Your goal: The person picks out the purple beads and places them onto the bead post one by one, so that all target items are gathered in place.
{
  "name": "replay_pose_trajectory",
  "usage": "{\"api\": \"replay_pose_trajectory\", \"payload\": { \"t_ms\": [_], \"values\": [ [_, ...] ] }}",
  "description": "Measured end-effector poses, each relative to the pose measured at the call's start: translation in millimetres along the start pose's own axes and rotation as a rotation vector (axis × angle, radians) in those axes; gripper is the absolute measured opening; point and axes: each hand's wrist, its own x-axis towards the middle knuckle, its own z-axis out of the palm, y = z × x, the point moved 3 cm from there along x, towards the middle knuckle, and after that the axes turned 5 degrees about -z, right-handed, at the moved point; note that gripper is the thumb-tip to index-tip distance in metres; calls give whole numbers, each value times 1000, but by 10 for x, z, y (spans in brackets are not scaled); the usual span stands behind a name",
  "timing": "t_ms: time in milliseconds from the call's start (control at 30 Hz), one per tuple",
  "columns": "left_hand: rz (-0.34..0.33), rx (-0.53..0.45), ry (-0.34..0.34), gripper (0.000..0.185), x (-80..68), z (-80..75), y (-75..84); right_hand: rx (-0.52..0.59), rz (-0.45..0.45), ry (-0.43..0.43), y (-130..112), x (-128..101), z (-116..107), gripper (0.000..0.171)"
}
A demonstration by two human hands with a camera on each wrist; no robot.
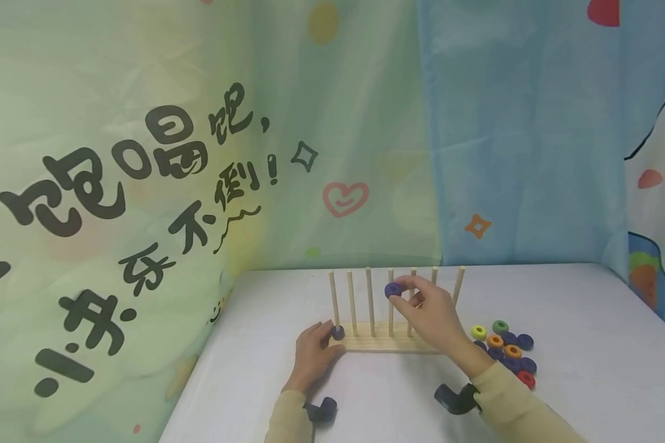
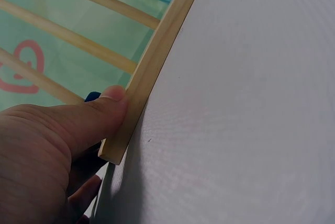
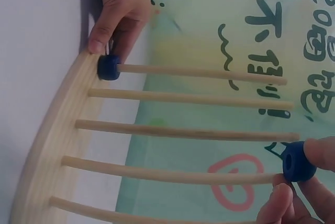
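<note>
The right hand [image 1: 429, 317] pinched a blue ring [image 3: 299, 161] at the fourth peg's [image 3: 172, 169] tip — seemingly off-centre, so it might slip. The left hand [image 1: 312, 355] pressed the rack's [image 1: 385, 344] end, fingers fairly straight.

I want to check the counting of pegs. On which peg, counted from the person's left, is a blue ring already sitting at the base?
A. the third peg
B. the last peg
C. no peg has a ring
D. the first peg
D: a blue ring sits at the foot of the leftmost peg, beside the left hand; the right hand holds a second ring at a peg's top.
</note>
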Motion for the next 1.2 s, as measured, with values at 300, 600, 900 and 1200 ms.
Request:
{"api": "replay_pose_trajectory", "payload": {
  "t_ms": [300,600,900,1200],
  "values": [
    [-8,-12,0,59,7,2,-13,29,-68,12,-187,134,22,31],
    [-10,-20,-20,58,-16,-8,4,43,-69,-4,-324,235,61,30],
    [1,-5,-15,58,1,7,1,65,-101,-13,-392,319,134,31],
    [86,15,64,55,-19,-11,31,18,-60,0,-480,391,173,29]
  ]
}}
